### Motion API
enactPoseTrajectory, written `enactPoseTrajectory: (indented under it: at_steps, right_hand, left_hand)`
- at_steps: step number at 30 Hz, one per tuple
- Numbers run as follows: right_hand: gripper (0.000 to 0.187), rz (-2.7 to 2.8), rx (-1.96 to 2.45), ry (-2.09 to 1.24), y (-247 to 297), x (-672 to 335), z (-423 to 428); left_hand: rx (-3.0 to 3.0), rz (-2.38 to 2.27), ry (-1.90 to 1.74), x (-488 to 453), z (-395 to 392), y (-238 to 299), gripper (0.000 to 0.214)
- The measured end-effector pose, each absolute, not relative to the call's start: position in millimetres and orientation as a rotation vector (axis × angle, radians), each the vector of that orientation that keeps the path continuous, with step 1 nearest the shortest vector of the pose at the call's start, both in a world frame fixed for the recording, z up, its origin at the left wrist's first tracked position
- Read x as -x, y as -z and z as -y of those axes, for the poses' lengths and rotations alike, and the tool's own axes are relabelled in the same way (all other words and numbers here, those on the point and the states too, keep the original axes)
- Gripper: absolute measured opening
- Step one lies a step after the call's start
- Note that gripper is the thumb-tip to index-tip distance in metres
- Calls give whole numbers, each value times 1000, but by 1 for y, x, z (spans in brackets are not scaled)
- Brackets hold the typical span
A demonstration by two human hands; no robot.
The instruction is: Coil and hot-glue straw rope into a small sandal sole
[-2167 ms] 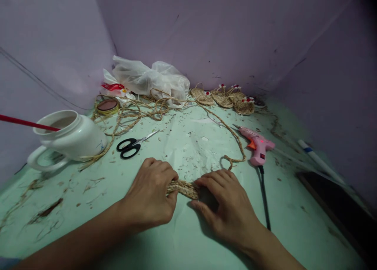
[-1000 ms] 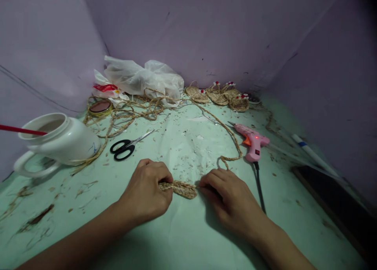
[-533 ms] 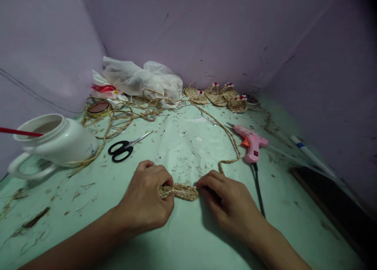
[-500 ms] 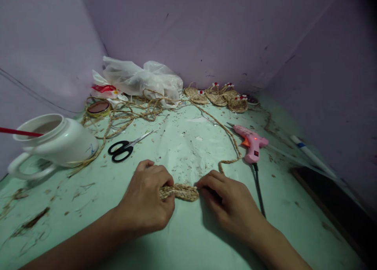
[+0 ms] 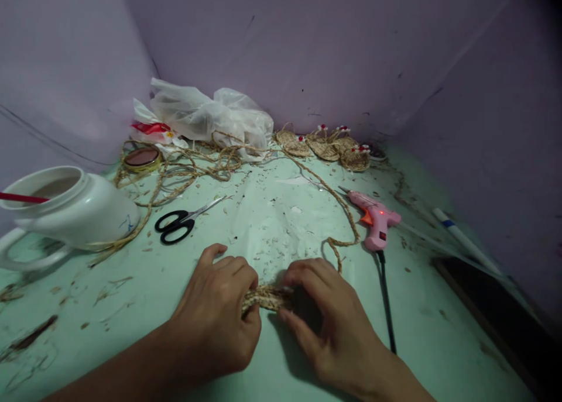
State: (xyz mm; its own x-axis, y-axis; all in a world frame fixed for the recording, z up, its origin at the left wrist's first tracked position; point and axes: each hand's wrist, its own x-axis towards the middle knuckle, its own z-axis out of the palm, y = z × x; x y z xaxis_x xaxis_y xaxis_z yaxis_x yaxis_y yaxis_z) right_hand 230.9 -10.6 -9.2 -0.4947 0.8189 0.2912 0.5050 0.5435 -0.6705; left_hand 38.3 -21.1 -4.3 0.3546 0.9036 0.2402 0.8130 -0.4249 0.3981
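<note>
A small coiled piece of braided jute [image 5: 264, 297] lies on the pale green table cover [image 5: 272, 226] between my hands. My left hand [image 5: 217, 317] is curled round its left end, thumb and fingers closed on it. My right hand [image 5: 327, 320] covers its right end, fingers bent over the coil and pressing it. A braided jute cord [image 5: 342, 206] runs from the coil back across the table toward a tangle of jute [image 5: 188, 165]. Part of the coil is hidden under my fingers.
Black scissors [image 5: 178, 222] lie left of centre. A pink glue gun [image 5: 374, 219] with a lit red lamp and black cable [image 5: 386, 296] lies right. A white jug [image 5: 70, 209], a plastic bag [image 5: 215, 118], a tape roll [image 5: 141, 157] and small woven jute pieces [image 5: 327, 145] stand behind.
My right hand has slid left over the coil, covering more of it. Both hands sit a little nearer to me. The cord's loop by the glue gun has shifted slightly.
</note>
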Motion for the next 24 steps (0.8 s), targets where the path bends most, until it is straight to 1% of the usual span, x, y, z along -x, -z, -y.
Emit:
enactPoseTrajectory:
  at_steps: [5,9,10,14,20,24]
  right_hand:
    - [16,2222,1137,-691,12,-222,12]
    - [22,2170,1124,-683,14,-221,12]
    - [23,2165,1112,-678,14,-221,12]
    - [17,2166,1113,-641,14,-221,12]
    - [19,2120,1079,-609,13,-223,12]
    - [14,2078,1065,-629,12,-221,10]
  left_hand:
    - [-2332,-1572,-542,-39,20,4,11]
    - [-2265,-1516,-639,-40,19,3,25]
    - [-2258,-1471,-664,-40,18,4,25]
    - [-2237,-1327,-729,-42,13,10,9]
    - [-2343,-1257,-775,-41,9,11,10]
    - [-2395,-1202,-811,-42,8,10,10]
